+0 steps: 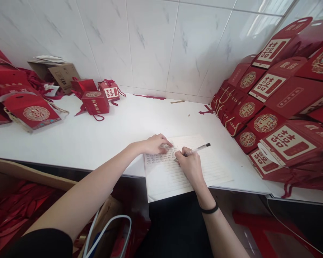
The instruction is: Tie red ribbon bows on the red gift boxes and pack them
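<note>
- Here, right hand grips a pen, fingers closed round it, tip at the lined paper.
- Left hand lies slack, fingers half-spread, touching the written rows.
- Paper overhangs the counter's front edge.

Paper sheets: matt, smooth surface noted. The pen is seen to be made of clear, glossy plastic. The bench is finished smooth, with a soft sheen. High gloss is observed on the wall tiles. Red boxes appear to be made of smooth, faintly shiny card; rough, twisted fibre is seen in the tan cord. Matt cardboard is recorded for the brown carton, matt cloth for the black sleeve.
</note>
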The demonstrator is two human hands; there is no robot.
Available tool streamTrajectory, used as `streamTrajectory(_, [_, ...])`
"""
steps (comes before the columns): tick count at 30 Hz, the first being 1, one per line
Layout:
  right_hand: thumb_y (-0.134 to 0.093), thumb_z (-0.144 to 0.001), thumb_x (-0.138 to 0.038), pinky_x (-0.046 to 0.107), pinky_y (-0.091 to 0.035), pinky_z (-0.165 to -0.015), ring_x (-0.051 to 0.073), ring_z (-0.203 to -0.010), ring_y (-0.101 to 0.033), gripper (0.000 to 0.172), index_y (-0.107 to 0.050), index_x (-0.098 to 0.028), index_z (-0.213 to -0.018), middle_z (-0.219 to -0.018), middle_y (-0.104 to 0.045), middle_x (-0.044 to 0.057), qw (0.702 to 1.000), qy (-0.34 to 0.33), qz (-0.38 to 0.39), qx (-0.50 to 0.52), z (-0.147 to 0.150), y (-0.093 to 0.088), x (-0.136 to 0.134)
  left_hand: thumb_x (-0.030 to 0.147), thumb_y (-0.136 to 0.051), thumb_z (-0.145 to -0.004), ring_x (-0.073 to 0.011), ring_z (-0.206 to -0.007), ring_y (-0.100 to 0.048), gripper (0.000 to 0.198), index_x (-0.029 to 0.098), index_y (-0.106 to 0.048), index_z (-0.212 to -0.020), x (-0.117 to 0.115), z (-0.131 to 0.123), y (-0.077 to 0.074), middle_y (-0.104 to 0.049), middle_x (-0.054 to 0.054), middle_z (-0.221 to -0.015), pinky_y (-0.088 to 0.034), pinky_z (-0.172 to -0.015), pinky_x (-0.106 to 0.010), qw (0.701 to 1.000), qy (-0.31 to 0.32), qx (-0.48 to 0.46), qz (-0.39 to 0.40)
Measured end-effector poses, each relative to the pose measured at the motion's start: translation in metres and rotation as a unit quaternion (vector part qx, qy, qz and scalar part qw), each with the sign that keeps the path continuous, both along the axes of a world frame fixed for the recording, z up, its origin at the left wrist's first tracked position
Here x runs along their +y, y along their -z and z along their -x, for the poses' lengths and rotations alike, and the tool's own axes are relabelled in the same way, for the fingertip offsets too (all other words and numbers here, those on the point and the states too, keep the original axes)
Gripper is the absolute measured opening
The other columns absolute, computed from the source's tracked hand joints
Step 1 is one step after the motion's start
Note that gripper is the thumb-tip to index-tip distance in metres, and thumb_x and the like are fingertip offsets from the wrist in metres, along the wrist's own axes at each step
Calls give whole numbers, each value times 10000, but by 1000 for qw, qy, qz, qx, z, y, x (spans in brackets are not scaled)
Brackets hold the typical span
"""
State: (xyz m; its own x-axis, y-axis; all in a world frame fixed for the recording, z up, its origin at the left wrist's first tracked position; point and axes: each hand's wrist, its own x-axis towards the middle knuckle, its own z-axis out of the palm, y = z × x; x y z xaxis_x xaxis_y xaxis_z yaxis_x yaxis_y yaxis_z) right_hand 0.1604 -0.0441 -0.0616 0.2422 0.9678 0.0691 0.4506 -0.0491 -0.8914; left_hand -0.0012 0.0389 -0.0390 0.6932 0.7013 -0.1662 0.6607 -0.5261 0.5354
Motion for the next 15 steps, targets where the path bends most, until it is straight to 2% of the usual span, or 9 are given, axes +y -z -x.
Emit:
streamTrajectory(7, [-482, -691, -228, 239, -228, -445, 109, -446, -342, 278, -291, -208, -491, -427, -336, -64, 1000, 12, -10, -25, 0, 0, 0, 286, -521, -804, -238, -1166, -420, 393, 287, -570, -1194, 0, 0, 2, -458, -63, -1221, -330, -997, -363, 1000, 1, 4, -10])
streamTrajectory(12, [-480, -711, -261, 235, -234, -431, 110, -448, -315, 277, -294, -214, -512, -444, -354, -60, 1000, 15, 1, -4, 0, 1, -1, 290, -515, -804, -245, -1174, -410, 397, 290, -564, -1198, -1, 0, 1, -458, -62, -1232, -338, -988, -364, 1000, -2, 8, -7])
streamTrajectory(15, [-479, -691, -236, 235, -209, -430, 104, -453, -258, 284, -257, -212, -515, -450, -293, -66, 1000, 20, -15, -17, 0, 2, 0, 291, -514, -801, -243, -1171, -413, 399, 299, -565, -1196, -1, -1, 1, -460, -56, -1231, -336, -990, -364, 1000, -1, 13, -9])
